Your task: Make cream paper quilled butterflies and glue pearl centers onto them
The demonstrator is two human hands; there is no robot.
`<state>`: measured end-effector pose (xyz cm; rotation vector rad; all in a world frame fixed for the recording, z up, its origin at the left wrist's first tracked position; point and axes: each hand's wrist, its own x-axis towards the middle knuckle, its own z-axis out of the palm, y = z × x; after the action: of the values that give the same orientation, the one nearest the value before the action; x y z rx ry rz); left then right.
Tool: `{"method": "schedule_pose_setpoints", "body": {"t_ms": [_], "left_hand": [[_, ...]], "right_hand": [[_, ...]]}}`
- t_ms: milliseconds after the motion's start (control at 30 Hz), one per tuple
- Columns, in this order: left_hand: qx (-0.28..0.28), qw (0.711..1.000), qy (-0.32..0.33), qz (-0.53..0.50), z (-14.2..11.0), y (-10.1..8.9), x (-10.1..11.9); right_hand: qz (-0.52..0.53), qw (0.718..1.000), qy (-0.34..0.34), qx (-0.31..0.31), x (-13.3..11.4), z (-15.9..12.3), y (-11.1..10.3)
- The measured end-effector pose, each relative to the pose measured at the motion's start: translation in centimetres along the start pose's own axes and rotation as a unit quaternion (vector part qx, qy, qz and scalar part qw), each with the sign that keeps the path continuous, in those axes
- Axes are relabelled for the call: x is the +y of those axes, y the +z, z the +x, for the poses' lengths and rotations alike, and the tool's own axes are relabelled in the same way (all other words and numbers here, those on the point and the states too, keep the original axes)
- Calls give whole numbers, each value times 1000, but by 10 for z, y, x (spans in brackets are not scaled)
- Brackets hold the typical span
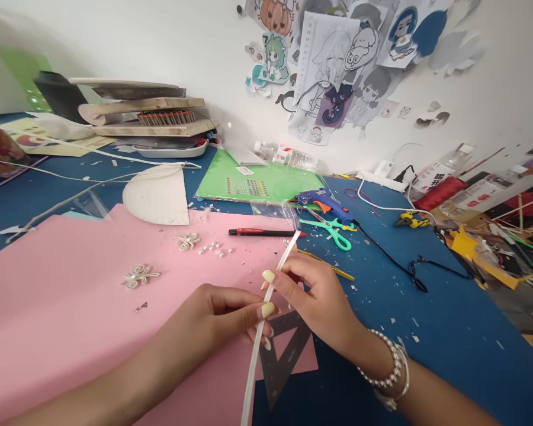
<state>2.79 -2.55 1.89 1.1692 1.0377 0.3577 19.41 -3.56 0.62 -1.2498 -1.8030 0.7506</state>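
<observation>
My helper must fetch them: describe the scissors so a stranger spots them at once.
On the blue table, look beyond the right hand holding the strip to the glue gun. The scissors lie on its near side. Mint-green and loop-handled, they stand apart from the blue glue gun and dark pen.

Wall (160, 41): off-white, brighter at left, greyer toward the right. Paper drawings (326, 53) and cut-out figures (275, 57), several overlapping, are mounted on its middle and right portions. Worktable (448, 349): blue top, running back to the wall, littered with small pale scraps (416, 339). Lighting: diffuse; shadows soft.
</observation>
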Motion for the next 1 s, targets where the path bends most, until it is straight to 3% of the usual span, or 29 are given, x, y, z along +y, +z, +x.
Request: {"method": "schedule_pose_setpoints", "body": {"t_ms": [300,400,500,567,667,867,1000], "left_hand": [[-36,999,1,-38,-5,0,1],[-115,987,-42,-105,-4,-2,-1],[-217,953,-104,-184,-4,-3,-7],[-249,942,-114,-196,-4,-3,-13],[-250,941,-119,-195,-4,-4,-19],[-231,941,-105,-222,-1,-6,-18],[-232,946,-95,-207,-1,-6,-15]], "right_hand": [[15,993,-67,-91,2,-5,-4],[84,986,-69,-127,-2,-7,-6],[172,968,-77,-165,-7,-9,-7],[210,957,-76,-183,-9,-11,-6],[216,956,-71,-186,-8,-13,-3],[235,961,-76,-121,3,-9,-2],[220,962,-81,-138,2,-5,-7]]}}
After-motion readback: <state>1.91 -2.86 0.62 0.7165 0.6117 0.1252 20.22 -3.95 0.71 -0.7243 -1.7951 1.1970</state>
